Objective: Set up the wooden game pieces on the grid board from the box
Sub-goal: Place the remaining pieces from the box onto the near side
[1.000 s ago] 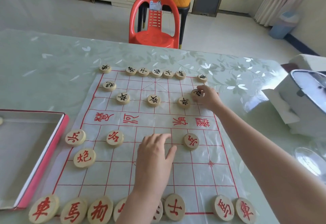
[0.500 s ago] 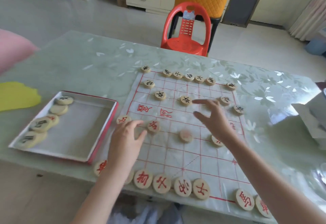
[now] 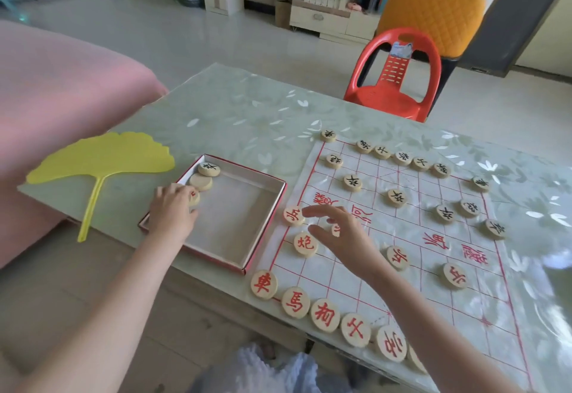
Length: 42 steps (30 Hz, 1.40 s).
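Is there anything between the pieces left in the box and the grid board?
Only the low side wall of the box facing the board; the pieces must be lifted over it. The right hand hovers above the board's nearest squares.

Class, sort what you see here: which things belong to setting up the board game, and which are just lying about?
Part of the job: grid board; box; wooden pieces in the box; pieces already on the board; left hand, reaching into the box; right hand, over the board.

Just lying about: yellow fan; red chair; pink sofa.
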### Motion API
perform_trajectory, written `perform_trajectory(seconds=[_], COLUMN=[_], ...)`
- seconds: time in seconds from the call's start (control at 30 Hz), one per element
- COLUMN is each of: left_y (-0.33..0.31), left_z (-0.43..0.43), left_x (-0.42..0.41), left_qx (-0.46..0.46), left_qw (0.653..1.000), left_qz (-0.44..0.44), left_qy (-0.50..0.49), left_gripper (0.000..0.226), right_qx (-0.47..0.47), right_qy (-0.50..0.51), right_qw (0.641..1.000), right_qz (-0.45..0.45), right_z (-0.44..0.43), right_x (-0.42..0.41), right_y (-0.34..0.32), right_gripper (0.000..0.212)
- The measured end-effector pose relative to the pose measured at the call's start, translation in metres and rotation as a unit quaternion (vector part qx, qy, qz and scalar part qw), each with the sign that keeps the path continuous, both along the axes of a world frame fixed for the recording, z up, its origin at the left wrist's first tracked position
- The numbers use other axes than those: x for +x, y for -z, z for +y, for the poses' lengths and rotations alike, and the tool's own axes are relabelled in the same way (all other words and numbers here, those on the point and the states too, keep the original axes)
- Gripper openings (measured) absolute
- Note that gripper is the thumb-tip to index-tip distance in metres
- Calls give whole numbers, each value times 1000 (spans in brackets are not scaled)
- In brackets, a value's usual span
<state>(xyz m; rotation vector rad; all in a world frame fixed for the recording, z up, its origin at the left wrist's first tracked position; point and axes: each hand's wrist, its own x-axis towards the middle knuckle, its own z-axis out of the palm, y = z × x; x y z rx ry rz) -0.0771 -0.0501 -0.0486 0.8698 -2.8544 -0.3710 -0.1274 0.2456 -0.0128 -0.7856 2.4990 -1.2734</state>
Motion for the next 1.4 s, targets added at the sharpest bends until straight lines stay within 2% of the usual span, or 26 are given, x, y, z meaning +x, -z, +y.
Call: perform_trajectory(seconds=[0.1,0.17,0.23,0.3,0.37,0.5,0.63,0.73,0.8,0.9,1.0,1.17,1.4], left_y=[2,1,-2,-11,-24,-47,-52,-48,-45,-42,-39,-41,-60], left_z=[-7,-8,-5,-2,0,-3,-8,-11,-11,-5,6,32,90], left_x=[-6,-6,-1,9,16,26,35,40,43,44,45,43,54], left_qx=[-12,26,81,158,219,233,211,211,211,223,235,251,290], left_qw=[1000,999,992,967,940,927,933,939,942,943,942,940,929], left_qz=[-8,22,101,202,260,290,288,267,254,241,236,232,222], left_qy=[-2,3,7,-12,-28,-39,-50,-57,-62,-61,-48,-16,62], left_gripper=[31,37,40,42,50,55,48,46,46,47,46,45,45], right_qx=[-17,-19,-22,-24,-20,35,90,133,148,144,74,3,-29], right_qy=[2,1,-7,-23,-49,-131,-152,-126,-116,-108,-82,-21,59], right_qw=[1000,1000,999,999,999,991,984,979,975,978,992,998,997], right_qz=[-12,-15,-22,-18,-7,-6,22,85,114,102,56,53,31], right_z=[-16,-31,-50,-76,-109,-182,-234,-244,-241,-224,-194,-132,-24], right_x=[2,4,5,3,-1,-11,-12,-14,-15,-16,-12,4,57], right_y=[6,9,9,7,7,18,49,67,71,67,56,21,-12], right_gripper=[25,24,24,28,33,49,34,35,39,48,46,52,42])
